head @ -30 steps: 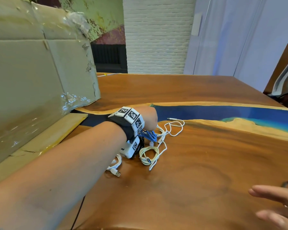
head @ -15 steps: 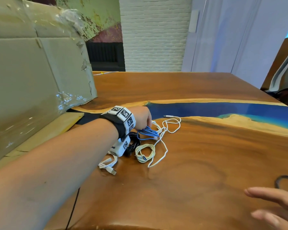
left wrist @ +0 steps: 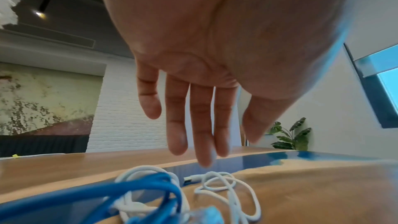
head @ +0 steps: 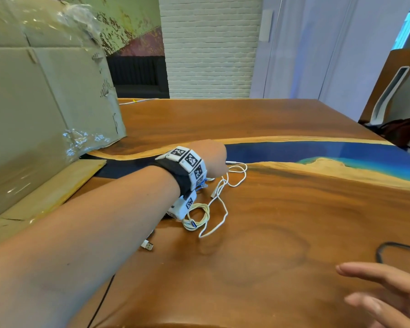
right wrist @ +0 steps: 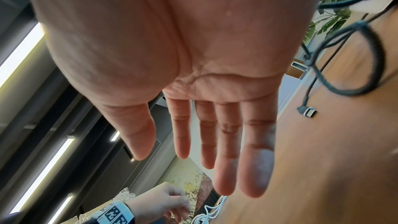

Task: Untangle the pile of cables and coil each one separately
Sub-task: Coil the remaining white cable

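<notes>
While the cable pile (head: 206,204) lies mid-table, right of the cardboard box (head: 45,110), nothing is gripped | left hand (left wrist: 193,67) hovers over it, fingers straight | right hand (head: 386,297) near right, relaxed, empty | blue cable (left wrist: 137,192) looks stiffest; white cable (head: 225,197) light, limp, snag-prone: take its free plug end (left wrist: 190,178).

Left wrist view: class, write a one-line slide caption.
Open left hand hovers above tangled blue cable and thin white cable on wooden table.
</notes>
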The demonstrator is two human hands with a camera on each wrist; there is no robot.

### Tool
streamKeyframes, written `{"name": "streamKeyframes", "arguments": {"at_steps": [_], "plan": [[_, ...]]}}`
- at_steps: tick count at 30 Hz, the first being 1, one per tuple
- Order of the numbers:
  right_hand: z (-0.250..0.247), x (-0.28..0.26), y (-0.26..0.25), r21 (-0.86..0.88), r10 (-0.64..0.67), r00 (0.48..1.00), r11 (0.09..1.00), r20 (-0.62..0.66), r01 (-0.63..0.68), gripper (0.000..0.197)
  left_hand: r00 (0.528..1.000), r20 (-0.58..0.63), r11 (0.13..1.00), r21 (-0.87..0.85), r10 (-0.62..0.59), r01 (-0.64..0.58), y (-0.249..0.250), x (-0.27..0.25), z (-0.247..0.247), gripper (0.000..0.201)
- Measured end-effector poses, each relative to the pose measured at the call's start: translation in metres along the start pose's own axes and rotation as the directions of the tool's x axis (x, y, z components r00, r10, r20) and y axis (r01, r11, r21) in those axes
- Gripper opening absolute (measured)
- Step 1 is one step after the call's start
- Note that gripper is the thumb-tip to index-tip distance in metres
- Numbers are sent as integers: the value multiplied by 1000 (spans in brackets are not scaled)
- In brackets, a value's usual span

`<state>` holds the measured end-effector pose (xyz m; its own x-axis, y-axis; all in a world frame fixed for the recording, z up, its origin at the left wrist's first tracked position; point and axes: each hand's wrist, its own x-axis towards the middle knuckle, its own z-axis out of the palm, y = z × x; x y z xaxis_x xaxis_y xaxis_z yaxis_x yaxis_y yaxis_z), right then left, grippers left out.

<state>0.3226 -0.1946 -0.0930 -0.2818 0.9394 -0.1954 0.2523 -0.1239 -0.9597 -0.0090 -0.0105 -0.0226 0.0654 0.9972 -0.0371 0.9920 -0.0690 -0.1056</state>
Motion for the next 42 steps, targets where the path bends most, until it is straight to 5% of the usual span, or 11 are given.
{"name": "streamKeyframes", "arguments": {"at_steps": [6, 9, 15, 21, 25, 26, 28, 32, 37, 40, 42], "plan": [[-6, 1, -36, -176, -121, 989, 975, 84, 134, 59, 979, 201, 987, 142, 40, -70, 36, 0, 15, 28], [-5, 30, -50, -272, -182, 981, 943, 65, 192, 28, 987, 151, 981, 174, 62, -88, 47, -1, 16, 15], [3, 98, -68, -418, -240, 970, 877, 44, 236, 27, 986, -57, 960, -224, 157, -166, 50, 1, -11, 10], [12, 163, -83, -390, -365, 930, 863, -45, 320, 71, 922, -323, 526, -757, 213, -387, 70, -21, -49, 8], [15, 194, -101, -326, -399, 914, 875, -70, 357, 11, 884, -461, 216, -858, 73, -465, 73, -34, -76, 16], [15, 198, -105, -284, -399, 913, 888, -82, 362, 17, 875, -484, 170, -862, 10, -478, 70, -35, -82, 18], [12, 208, -113, -184, -407, 903, 906, -136, 380, 27, 857, -511, 202, -847, -58, -491, 62, -36, -86, 19], [4, 222, -137, -222, -498, 821, 866, -281, 449, 36, 917, -398, 607, -732, -13, -309, 68, -25, -69, 24], [-10, 223, -159, -349, -624, 664, 781, -411, 518, 25, 937, -349, 711, -655, 18, -257, 81, -7, -57, 32], [-9, 217, -165, -102, -579, 696, 794, -423, 599, 16, 938, -337, 642, -703, 77, -305, 81, -3, -60, 62], [-7, 212, -167, 120, -566, 737, 757, -370, 642, 20, 944, -322, 394, -861, 67, -321, 78, -6, -61, 71]]}}
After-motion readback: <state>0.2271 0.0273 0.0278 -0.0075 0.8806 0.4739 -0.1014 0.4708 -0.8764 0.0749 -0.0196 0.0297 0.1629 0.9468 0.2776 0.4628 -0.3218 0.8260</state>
